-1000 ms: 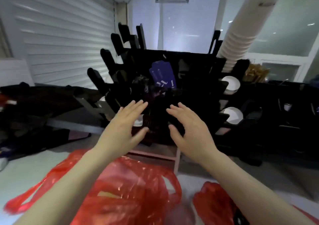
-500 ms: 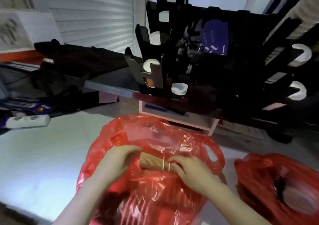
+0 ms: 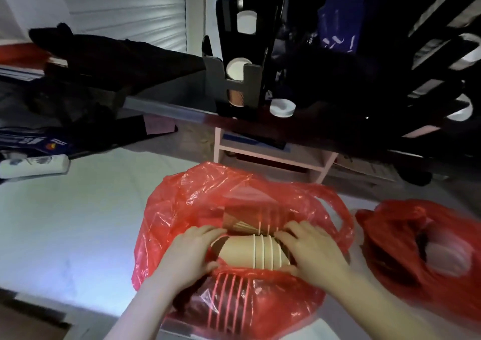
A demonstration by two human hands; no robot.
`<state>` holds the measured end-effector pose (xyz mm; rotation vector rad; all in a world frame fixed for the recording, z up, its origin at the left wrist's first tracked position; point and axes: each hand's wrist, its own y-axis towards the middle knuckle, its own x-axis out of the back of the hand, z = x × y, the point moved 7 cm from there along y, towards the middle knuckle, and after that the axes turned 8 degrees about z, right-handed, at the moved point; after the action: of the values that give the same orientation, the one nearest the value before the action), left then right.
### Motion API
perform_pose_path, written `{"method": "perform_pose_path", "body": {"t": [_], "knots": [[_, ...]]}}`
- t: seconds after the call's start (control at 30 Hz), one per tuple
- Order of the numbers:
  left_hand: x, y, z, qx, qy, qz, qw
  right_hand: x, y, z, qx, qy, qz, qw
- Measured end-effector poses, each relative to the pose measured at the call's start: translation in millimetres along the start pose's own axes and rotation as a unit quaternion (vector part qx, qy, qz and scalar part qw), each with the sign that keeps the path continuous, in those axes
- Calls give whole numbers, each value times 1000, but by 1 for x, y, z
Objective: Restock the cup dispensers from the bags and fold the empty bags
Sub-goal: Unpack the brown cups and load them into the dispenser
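Furthest left of the red bag (image 3: 197, 199), a white power strip (image 3: 33, 166), cut off by the frame edge, its markings blurred. Above that, dark clutter (image 3: 86, 61), too dim to name. Left of the bag and under it, a pale table (image 3: 78, 222), lit bluish.

At the left of the bag's open mouth, the left hand (image 3: 188, 255), fingers curled over the narrow base end of a cup stack (image 3: 256, 253), thumb beneath, clamped on it. Cup stack lying on its side in that mouth: tan paper, base to the left, rims to the right. About five pale rims countable, any further ones hidden under the other hand. Behind it in the bag, a second stack, ribbed and brown, partly veiled by plastic. Nearer the camera, a third, seen only as stripes through the red film. Three stacks in all, so far as visible.

At the right of the mouth, the right hand (image 3: 312, 252), fingers spread over the rim end, thumb under, likewise gripping the stack.

Beyond the bag, up on a dark ledge, a black cup dispenser (image 3: 250, 84), mostly lost in shadow. Four white cup ends showing on its nearer side, two more at the far right, blurred.

Just right of the bag, a second red bag (image 3: 390, 235), smeared by blur, something pale inside, impossible to identify. Two bags, two hands.
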<state>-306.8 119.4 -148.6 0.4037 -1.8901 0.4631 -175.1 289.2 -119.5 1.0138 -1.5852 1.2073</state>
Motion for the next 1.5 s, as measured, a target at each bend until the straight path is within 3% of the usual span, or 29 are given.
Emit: {"method": "perform_pose_path", "body": {"t": [0.3, 0.6, 0.8, 0.87, 0.93, 1.1, 1.23, 1.4, 1.5], "knots": [[-11, 7, 7, 7, -3, 27, 1000, -17, 10, 18, -9, -38, 64, 997], [4, -6, 28, 59, -198, -42, 978, -3, 1, -6, -20, 131, 4, 991], [3, -12, 22, 91, -147, -20, 985, -6, -1, 3, -45, 49, 12, 998], [9, -18, 21, 116, -95, -40, 988, 3, -1, 16, -18, 42, -32, 998], [17, -27, 18, 119, -86, -66, 987, 16, 0, 37, 43, 79, -65, 994], [37, -54, 14, 101, -79, -105, 986, 25, 7, 73, 95, 216, 40, 971], [50, -79, 2, 41, -39, -126, 990, 51, -1, 83, 116, 293, -58, 947], [66, -106, -13, -20, 24, -184, 982, 51, -18, 90, 47, 162, -38, 985], [56, -105, -8, 12, 59, -115, 992, 50, -30, 106, 59, 99, -23, 993]]}}
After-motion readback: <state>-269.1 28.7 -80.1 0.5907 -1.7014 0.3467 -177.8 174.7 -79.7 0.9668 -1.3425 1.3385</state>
